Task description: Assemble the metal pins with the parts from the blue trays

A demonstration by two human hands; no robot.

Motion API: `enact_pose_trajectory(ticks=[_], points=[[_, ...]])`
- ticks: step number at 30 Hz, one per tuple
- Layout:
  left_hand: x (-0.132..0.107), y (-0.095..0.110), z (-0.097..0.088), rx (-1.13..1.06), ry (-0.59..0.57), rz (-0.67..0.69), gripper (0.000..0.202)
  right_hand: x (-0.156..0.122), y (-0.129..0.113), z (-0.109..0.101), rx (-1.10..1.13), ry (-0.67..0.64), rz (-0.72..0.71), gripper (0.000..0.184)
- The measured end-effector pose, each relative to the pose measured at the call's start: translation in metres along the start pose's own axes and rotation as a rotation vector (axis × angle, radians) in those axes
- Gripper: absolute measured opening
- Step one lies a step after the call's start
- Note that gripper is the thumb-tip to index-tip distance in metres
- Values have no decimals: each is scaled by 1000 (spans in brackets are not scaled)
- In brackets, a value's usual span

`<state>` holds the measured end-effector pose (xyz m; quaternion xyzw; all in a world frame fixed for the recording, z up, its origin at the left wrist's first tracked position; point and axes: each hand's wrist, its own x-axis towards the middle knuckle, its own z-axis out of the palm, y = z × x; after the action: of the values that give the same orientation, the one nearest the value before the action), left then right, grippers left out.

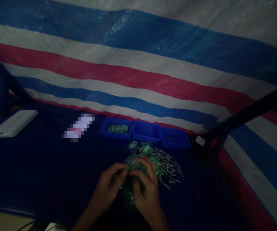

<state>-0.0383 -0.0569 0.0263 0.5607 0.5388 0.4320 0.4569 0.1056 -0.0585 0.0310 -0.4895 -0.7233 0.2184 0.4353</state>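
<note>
Pinching plastic (pixel 132 164) (left fingers (pixel 117 167) nearly together)

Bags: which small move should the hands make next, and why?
Probably, the left hand and right hand should tease one of the bunched bags free: both hands come together over them, and the bags overlap. Dimness hides the exact grip.

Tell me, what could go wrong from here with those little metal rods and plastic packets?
The loose metal rods lie right beside the heap of green-tinted plastic packets, so the two could get mixed up. The right hand is close to the rods and might nudge some across the dark blue tabletop. The picture is also dim; if the light really is that low, a small rod could be overlooked.
</note>
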Motion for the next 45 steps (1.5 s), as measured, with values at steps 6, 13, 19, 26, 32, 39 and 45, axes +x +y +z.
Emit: enact_pose_trajectory(ticks=[6,13,19,26,32,39,45], points=[[3,-3,-1,374,216,575,22,7,-4,0,265,25,295,20],[8,-14,-4,546,164,717,24,10,-6,10,354,57,487,27],[1,-30,-12,819,63,240,30,58,-16,-21,-15,378,124,23],[-5,-25,-12,893,109,34,19,121,-4,-4,-222,42,-85,51],[-4,-24,-23,575,39,-46,13,83,21,14,-47,-146,105,50],[5,10,-34,457,275,212,17,23,7,14,494,82,556,37],[-4,24,-5,430,51,471,16,5,-15,3,734,20,573,32]])
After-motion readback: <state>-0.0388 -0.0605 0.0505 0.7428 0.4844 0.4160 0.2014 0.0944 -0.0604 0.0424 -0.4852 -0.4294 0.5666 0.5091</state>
